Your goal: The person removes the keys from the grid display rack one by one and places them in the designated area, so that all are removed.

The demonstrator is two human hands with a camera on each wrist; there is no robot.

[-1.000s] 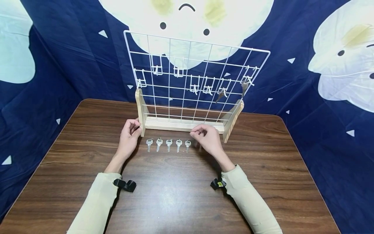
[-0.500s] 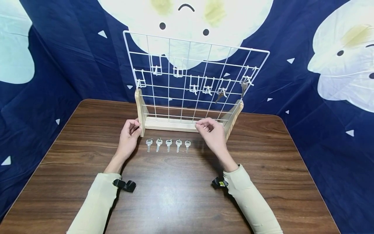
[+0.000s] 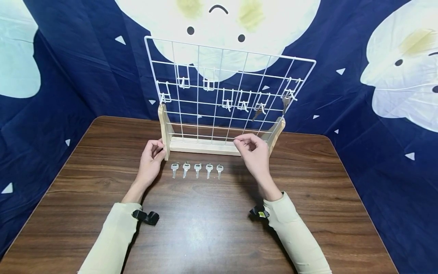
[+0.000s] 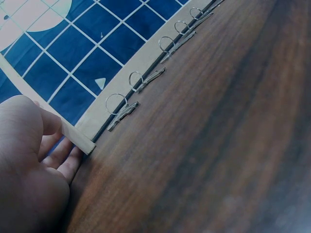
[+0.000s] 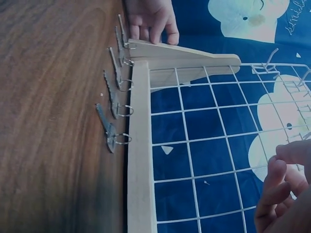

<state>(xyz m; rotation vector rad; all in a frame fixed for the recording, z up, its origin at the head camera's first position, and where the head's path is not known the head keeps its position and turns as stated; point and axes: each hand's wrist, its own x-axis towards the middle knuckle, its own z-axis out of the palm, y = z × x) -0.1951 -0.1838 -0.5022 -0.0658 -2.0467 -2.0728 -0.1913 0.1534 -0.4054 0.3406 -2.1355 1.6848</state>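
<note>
In the head view, my left hand [image 3: 150, 160] rests at the left wooden upright [image 3: 165, 133] of a white wire grid rack [image 3: 212, 99]. In the left wrist view its fingers [image 4: 51, 121] curl around the upright's edge. My right hand [image 3: 254, 152] is raised in front of the rack's wooden base bar [image 3: 202, 145]. Its thumb and index fingertips come together; no key shows between them, and a small thing there could be hidden. Several keys with rings, such as this silver key [image 3: 219, 171], lie in a row before the base.
White hooks [image 3: 227, 103] are fixed across the grid. One key [image 3: 258, 112] hangs from a right-side hook, and another key [image 3: 286, 102] hangs at the far right. Blue cloth [image 3: 342, 99] surrounds the brown wooden table [image 3: 205, 228].
My right hand has risen away from the row of keys, up and to the right, with its fingertips still together. My left hand stays at the upright. The keys have not moved.
</note>
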